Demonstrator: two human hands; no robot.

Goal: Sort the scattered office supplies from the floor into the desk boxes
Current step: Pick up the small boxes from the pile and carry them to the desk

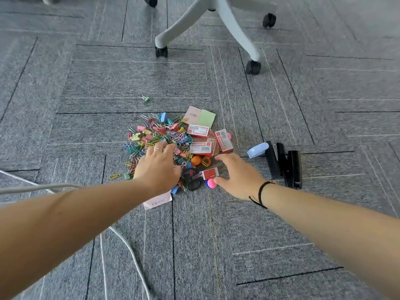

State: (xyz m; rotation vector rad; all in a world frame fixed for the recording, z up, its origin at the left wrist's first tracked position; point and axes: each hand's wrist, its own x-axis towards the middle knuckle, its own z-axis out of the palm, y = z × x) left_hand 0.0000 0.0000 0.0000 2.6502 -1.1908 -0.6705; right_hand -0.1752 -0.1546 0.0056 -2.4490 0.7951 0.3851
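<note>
A big pile of clips (158, 135) is seen on the grey carpet (216, 245). The pile is made of paper clips and fold-back clips in many colours. The left hand (159, 166) is laid over the near side of the pile, with its fingers spread and bent down a little onto the clips. Whether anything is gripped under it cannot be told. A ring (158, 150) is worn on one finger.

The right hand (240, 175) is stretched out low beside the pile, fingers mostly straight. A small red box (210, 173) is found just by its fingertips, and a round pink thing (211, 183) is touched by the thumb or lies right beside it. A black cord bracelet (260, 192) is worn on the wrist.

More red and white boxes (200, 147) are stacked on the right side of the pile. A green notepad (206, 118) is set behind them. Black scissors (192, 180) are tucked between the two hands. A pink slip of paper (157, 202) is partly hidden under the left wrist.

One green clip (145, 98) is left alone, well apart from the pile. A blue stapler (258, 150) and black staplers (285, 166) are placed to the right. A white chair base (216, 20) with black wheels is seen farther back, and a white cable (121, 239) is laid on the left.
</note>
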